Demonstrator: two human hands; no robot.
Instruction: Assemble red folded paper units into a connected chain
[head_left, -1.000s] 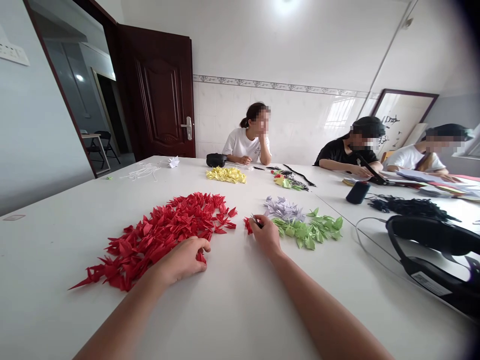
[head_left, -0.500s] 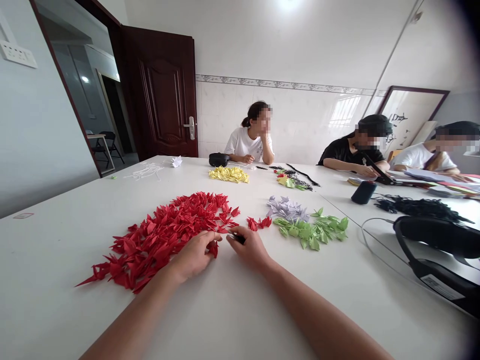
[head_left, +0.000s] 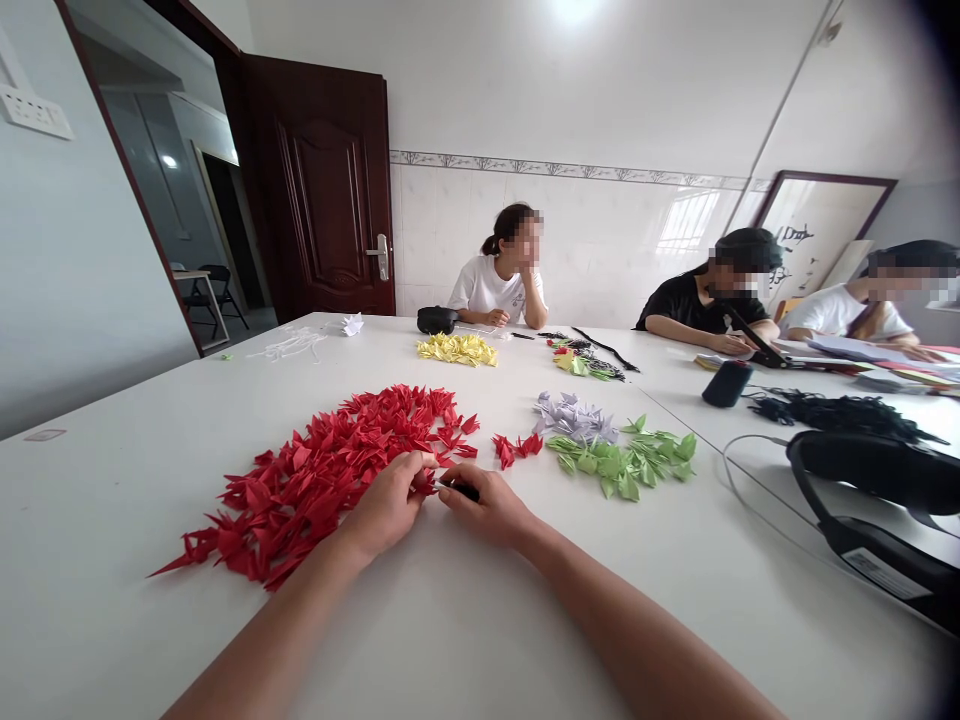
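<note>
My left hand (head_left: pixel 385 512) is closed on a red folded-paper crane (head_left: pixel 428 484), pinched between thumb and fingers. My right hand (head_left: pixel 493 508) grips a small black-handled tool (head_left: pixel 463 491); a thin, pale tip points at the crane, but its exact kind is unclear. Both hands are close together just above the white table, tips nearly meeting. Beside my left hand spreads a large pile of red paper cranes (head_left: pixel 322 480). A few loose red cranes (head_left: pixel 516 449) lie beyond my right hand.
Purple cranes (head_left: pixel 576 416) and green cranes (head_left: pixel 622 462) lie right of centre, yellow cranes (head_left: pixel 457 350) farther back. A dark thread spool (head_left: pixel 727 384), black cords (head_left: pixel 840 415) and a black headset (head_left: pixel 862 530) are at right. Three people sit across the white table (head_left: pixel 112 480).
My right hand has moved left, bringing the black-handled tool up to the red crane. My left hand has raised the crane slightly and turned it toward the tool.
</note>
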